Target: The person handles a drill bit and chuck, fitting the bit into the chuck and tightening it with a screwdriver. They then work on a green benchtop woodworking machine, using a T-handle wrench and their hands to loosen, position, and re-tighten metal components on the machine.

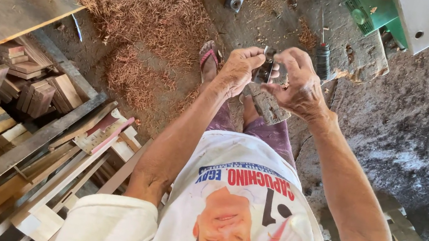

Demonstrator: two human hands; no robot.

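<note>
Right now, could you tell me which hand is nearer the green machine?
The right hand is nearer, just below-left of the green machine; the left hand sits farther left.

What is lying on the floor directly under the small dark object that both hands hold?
Under the small dark object, a rough wood piece lies. The left hand and right hand cover the rest.

The small dark metal object (pixel 264 69) is mostly hidden between the left hand (pixel 240 67) and right hand (pixel 298 84); its kind cannot be told. The green machine (pixel 372 12) is cut off by the top edge.
</note>
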